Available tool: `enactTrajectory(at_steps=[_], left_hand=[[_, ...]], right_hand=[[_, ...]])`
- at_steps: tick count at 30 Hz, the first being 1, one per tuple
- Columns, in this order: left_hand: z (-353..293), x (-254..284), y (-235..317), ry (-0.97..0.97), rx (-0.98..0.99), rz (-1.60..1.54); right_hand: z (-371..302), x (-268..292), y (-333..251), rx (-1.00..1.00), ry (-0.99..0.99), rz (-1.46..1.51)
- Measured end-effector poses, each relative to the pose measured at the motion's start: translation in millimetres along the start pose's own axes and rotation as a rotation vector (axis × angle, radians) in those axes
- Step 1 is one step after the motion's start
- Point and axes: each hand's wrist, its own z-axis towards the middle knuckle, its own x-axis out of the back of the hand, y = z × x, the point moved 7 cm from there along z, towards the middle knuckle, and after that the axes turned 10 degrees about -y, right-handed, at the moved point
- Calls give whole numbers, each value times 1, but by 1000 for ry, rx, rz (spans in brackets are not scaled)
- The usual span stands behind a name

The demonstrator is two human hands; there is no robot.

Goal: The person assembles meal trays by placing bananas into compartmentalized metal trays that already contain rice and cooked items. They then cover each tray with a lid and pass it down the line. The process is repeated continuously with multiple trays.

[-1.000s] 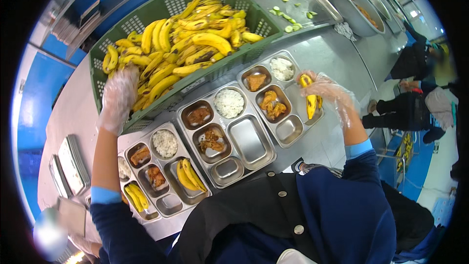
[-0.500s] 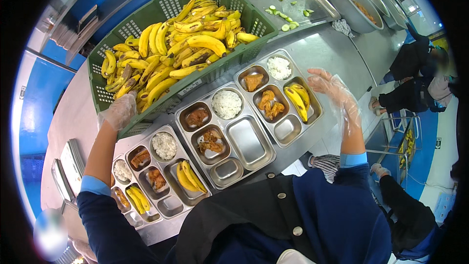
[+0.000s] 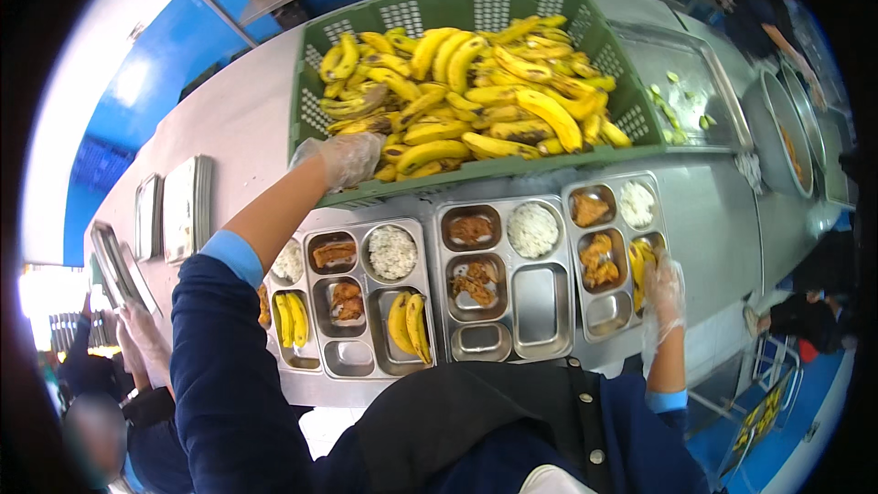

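Observation:
My left hand (image 3: pixel 355 161), in a clear plastic glove, reaches over the near left rim of a green perforated crate (image 3: pixel 512 166). It lies against the heaped yellow bananas (image 3: pixel 439 131); its fingertips are partly hidden. My gloved right hand (image 3: pixel 666 295) is at the right edge of the rightmost metal tray (image 3: pixel 596 327), its fingers closed over the bananas (image 3: pixel 637 265) there. Beside it, the middle tray (image 3: pixel 540 306) holds rice (image 3: pixel 532 230) and browned food pieces, its large compartment bare. Another tray (image 3: pixel 377 311) to the left carries rice, browned pieces and two bananas (image 3: pixel 409 325).
Stacked trays (image 3: pixel 187 206) stand at the left of the metal table. Behind to the right are a shallow pan (image 3: pixel 722 73) with green cut pieces and large grey bowls (image 3: pixel 777 142). Other people, one with gloved hands (image 3: pixel 144 343), are at left and right.
My right hand has come down from beside the right tray, fingers spread, onto its bananas. My left hand remains at the crate's near left. The view has turned.

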Motion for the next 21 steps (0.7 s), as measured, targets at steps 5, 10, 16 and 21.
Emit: enactTrajectory(at_steps=[5, 10, 16, 21], left_hand=[[25, -19, -10, -87, -94, 185], [46, -63, -23, -187, -355, 649], [12, 2, -22, -292, 11, -45], [-86, 106, -21, -85, 208, -219]], right_hand=[[5, -18, 9, 19, 178, 223], [10, 20, 3, -119, 5, 315], [3, 155, -117, 140, 73, 191], [49, 210, -267, 652, 325, -170]])
